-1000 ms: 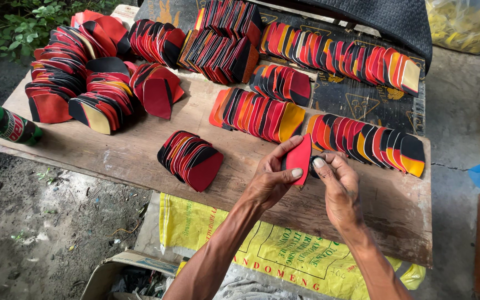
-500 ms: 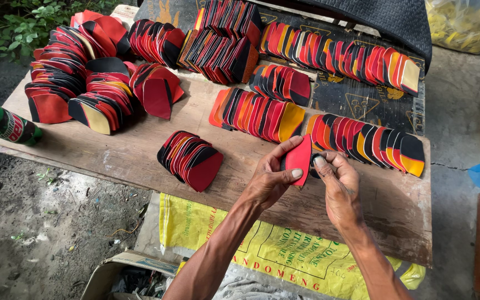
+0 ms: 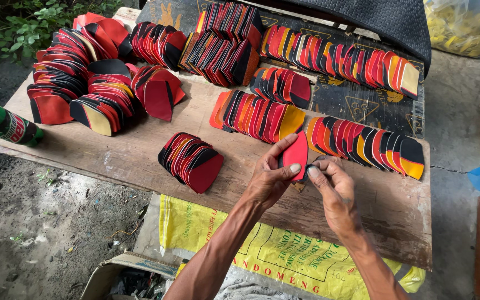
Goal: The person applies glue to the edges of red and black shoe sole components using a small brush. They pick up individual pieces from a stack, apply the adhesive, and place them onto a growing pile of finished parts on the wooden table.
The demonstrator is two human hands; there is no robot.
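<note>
The left hand point(image 3: 270, 180) is closed around a red shoe-shaped piece point(image 3: 295, 154), thumb on its near face and fingers behind, holding it upright just above the table point(image 3: 140, 155) near the front right edge. The right hand point(image 3: 331, 186) is pinched together at the piece's lower right edge, fingertips touching it; a small dark thing sits between those fingertips, too small to make out.

Just left of the hands, toward the front edge, a short fanned stack point(image 3: 191, 161) of red and black pieces lies on the bare wood. Behind the hands a row of red, orange and black pieces point(image 3: 256, 116) leans in a line, and another row point(image 3: 368, 144) runs to the right edge. More stacks point(image 3: 79, 83) crowd the back left corner, and a long row point(image 3: 340, 58) lies along the back on a dark mat point(image 3: 356, 97). A green bottle point(image 3: 4, 125) lies at the left edge.

Under the front edge a yellow sack point(image 3: 223, 233) lies beside an open cardboard box point(image 3: 123, 275), contents unclear.
</note>
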